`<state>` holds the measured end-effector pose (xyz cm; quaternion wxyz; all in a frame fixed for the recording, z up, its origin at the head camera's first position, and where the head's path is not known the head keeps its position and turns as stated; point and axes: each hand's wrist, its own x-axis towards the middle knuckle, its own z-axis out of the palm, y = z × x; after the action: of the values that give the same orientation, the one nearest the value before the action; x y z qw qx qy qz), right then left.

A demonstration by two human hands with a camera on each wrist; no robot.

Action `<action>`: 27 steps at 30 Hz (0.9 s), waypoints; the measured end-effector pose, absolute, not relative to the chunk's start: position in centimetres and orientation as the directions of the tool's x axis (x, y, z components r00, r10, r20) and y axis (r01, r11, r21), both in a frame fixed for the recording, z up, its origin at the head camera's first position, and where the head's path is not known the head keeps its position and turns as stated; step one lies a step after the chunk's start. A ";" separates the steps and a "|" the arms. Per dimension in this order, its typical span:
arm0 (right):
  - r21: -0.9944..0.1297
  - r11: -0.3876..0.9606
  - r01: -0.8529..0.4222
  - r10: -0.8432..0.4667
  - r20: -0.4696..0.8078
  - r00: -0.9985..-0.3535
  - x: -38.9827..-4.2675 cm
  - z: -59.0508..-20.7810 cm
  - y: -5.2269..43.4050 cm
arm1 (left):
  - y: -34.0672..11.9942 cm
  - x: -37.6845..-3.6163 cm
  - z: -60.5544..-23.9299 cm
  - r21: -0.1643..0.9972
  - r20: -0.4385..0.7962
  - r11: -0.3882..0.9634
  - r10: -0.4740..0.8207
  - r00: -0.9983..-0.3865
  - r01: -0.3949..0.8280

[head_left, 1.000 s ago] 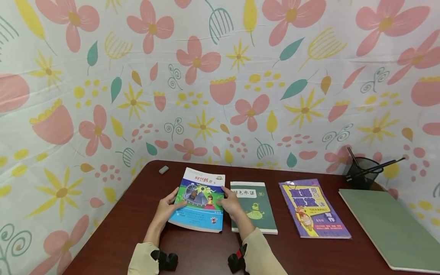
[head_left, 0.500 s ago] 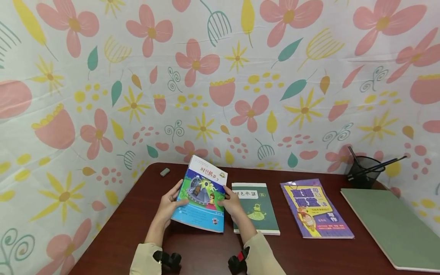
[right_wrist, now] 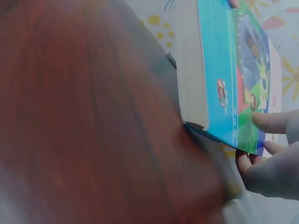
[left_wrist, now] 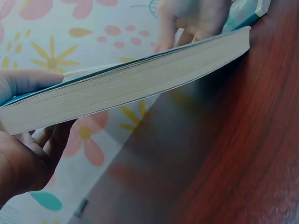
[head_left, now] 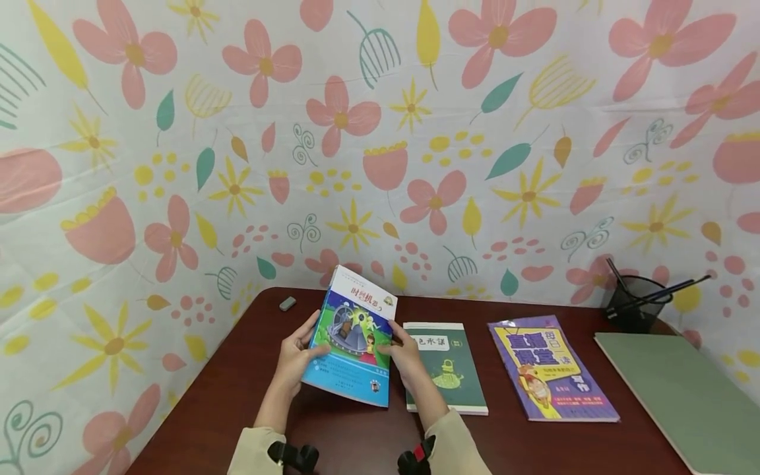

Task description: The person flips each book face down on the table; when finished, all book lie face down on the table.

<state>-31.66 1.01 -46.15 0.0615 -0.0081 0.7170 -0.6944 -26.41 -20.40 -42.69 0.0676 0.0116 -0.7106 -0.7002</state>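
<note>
A thick paperback book (head_left: 350, 336) with a blue, green and white cartoon cover is held tilted above the table by both hands. My left hand (head_left: 295, 359) grips its left edge, thumb on the cover and fingers beneath, as the left wrist view shows with the page block (left_wrist: 140, 86) side-on. On the opposite edge my right hand (head_left: 410, 359) pinches it, thumb over the cover (right_wrist: 254, 88) and fingertips behind. Just right of it, partly behind the right wrist, a dark green book (head_left: 452, 369) lies flat on the table.
Farther right lie a purple and yellow book (head_left: 552, 369) and a large green board-like pad (head_left: 683, 396). A black mesh pen holder (head_left: 638, 307) with pens stands at the back right corner. A small grey eraser (head_left: 287, 303) sits near the back left edge of the dark red table (head_left: 208, 409).
Both hands have raised the paperback's far end off the table and turned it a little clockwise. The other books have stayed where they were; the head view has shifted slightly.
</note>
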 end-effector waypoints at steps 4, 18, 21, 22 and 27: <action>-0.996 -0.071 0.044 -0.079 -0.039 -0.996 -31.1 -45.2 1.1 | -19.7 -25.8 -42.0 0.990 0.143 0.033 -0.105 -0.984 0.141; -0.923 0.327 -0.204 -0.003 0.215 -0.977 -30.4 -42.1 1.1 | -16.5 -24.3 -39.7 0.936 0.334 0.164 -0.128 -0.934 0.312; -0.900 0.350 -0.261 -0.030 0.268 -0.963 -30.3 -41.8 1.4 | -15.9 -24.0 -39.6 0.919 0.374 0.178 -0.115 -0.920 0.351; -0.902 0.337 -0.270 -0.046 0.271 -0.962 -30.1 -41.5 1.4 | -15.7 -24.0 -39.6 0.913 0.387 0.182 -0.111 -0.915 0.364; -0.911 0.270 -0.310 -0.097 0.295 -0.951 -28.9 -39.7 1.3 | -14.6 -23.4 -39.5 0.880 0.452 0.205 -0.082 -0.888 0.429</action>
<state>-28.95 1.27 -39.73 -0.0905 -0.1285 0.7918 -0.5902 -23.43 -14.63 -39.48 0.2064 -0.1158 -0.7483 -0.6197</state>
